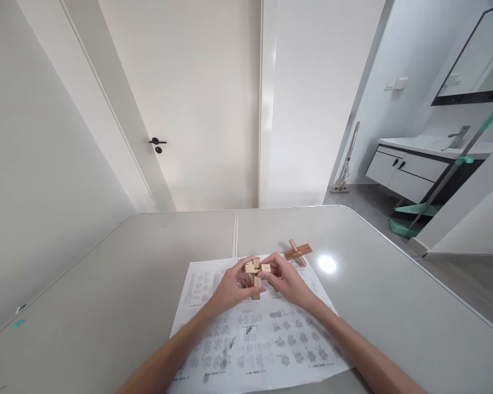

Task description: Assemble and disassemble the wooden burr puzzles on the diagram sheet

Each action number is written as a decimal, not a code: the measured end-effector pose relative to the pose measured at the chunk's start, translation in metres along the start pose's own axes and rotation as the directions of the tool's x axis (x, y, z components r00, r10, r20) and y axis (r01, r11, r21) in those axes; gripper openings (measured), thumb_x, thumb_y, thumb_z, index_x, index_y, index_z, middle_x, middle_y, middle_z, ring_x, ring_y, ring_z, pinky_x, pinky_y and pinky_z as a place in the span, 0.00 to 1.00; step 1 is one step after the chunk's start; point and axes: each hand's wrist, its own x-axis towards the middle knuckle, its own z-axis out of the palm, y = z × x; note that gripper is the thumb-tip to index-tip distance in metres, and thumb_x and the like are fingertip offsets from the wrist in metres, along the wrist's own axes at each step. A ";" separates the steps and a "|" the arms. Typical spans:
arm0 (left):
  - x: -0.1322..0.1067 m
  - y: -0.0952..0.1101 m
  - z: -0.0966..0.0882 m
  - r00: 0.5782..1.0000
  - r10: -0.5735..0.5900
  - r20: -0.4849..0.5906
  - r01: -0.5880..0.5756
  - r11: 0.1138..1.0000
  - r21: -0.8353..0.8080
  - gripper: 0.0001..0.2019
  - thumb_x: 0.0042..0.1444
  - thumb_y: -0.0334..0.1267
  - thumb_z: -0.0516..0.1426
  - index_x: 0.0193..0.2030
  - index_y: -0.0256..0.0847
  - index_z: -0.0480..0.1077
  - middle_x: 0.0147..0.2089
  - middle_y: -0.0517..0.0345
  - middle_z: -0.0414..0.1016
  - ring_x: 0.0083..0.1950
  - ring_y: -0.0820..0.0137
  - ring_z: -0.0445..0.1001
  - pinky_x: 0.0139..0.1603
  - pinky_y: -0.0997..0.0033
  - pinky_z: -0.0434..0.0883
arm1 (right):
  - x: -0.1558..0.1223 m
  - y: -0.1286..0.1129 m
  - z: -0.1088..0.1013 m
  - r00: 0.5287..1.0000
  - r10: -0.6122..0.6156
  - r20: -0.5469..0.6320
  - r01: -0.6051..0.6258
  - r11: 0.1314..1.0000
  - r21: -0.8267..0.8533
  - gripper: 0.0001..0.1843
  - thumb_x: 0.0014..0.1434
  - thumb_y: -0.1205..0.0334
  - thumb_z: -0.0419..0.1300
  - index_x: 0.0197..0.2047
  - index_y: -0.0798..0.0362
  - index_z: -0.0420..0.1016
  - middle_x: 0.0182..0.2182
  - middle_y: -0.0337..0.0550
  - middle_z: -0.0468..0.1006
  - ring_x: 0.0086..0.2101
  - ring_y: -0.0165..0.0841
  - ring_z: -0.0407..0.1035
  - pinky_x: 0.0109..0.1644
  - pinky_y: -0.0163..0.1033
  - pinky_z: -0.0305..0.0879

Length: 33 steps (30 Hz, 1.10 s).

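My left hand is closed around a partly interlocked group of pale wooden puzzle blocks, held above a printed sheet. From the other side, the fingers of my right hand pinch a light wooden block at the group's right end. The blocks touch one another, and my fingers hide some of their joints. Just beyond my right hand lies a reddish-brown flat wooden piece with a round-ended wooden stick across it. Rows of small grey diagrams cover the sheet.
The sheet lies on a grey table with a seam down its middle. A bright light reflection shows at the right. Beyond the table stand a white door with a black handle, a mop, a green dustpan and a sink cabinet.
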 end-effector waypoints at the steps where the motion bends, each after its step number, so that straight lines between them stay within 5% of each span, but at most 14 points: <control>1: 0.000 0.001 0.000 1.000 0.000 -0.001 0.000 1.000 -0.010 0.34 0.51 0.43 0.69 0.64 0.44 0.65 0.28 0.65 0.73 0.27 0.72 0.71 0.28 0.75 0.66 | 0.000 0.001 0.000 1.000 0.001 0.014 -0.002 0.999 0.034 0.17 0.65 0.43 0.59 0.45 0.47 0.65 0.23 0.31 0.65 0.22 0.30 0.59 0.27 0.35 0.56; 7: 0.001 0.001 -0.001 1.000 0.003 -0.015 -0.003 1.000 -0.013 0.35 0.49 0.43 0.69 0.63 0.45 0.65 0.29 0.65 0.75 0.28 0.72 0.71 0.31 0.73 0.69 | 0.001 -0.001 -0.004 0.997 -0.045 0.063 0.039 0.995 0.089 0.16 0.67 0.44 0.57 0.41 0.48 0.64 0.28 0.36 0.74 0.22 0.29 0.59 0.26 0.35 0.55; 14: 0.000 -0.002 0.000 0.999 -0.040 0.016 0.041 0.997 -0.061 0.36 0.50 0.43 0.69 0.65 0.45 0.64 0.30 0.64 0.75 0.29 0.71 0.72 0.30 0.72 0.69 | -0.001 -0.006 -0.009 0.994 -0.107 0.029 0.109 0.991 -0.077 0.15 0.66 0.46 0.60 0.41 0.49 0.67 0.25 0.34 0.70 0.26 0.32 0.61 0.31 0.37 0.54; 24: 0.001 -0.002 -0.004 1.000 -0.013 -0.006 0.012 0.993 -0.119 0.34 0.51 0.45 0.68 0.63 0.44 0.64 0.41 0.57 0.75 0.33 0.71 0.72 0.32 0.72 0.72 | -0.002 -0.006 -0.006 0.998 -0.037 0.048 0.036 0.999 0.030 0.16 0.65 0.44 0.60 0.39 0.48 0.67 0.24 0.33 0.66 0.24 0.30 0.60 0.29 0.36 0.54; 33: -0.002 0.002 -0.003 1.000 0.001 0.000 -0.001 1.000 0.012 0.34 0.50 0.44 0.68 0.64 0.46 0.64 0.31 0.63 0.74 0.28 0.72 0.70 0.29 0.74 0.68 | 0.000 -0.001 -0.001 0.999 -0.035 0.010 0.035 0.999 -0.016 0.17 0.64 0.43 0.60 0.38 0.49 0.67 0.24 0.33 0.64 0.25 0.31 0.58 0.30 0.36 0.54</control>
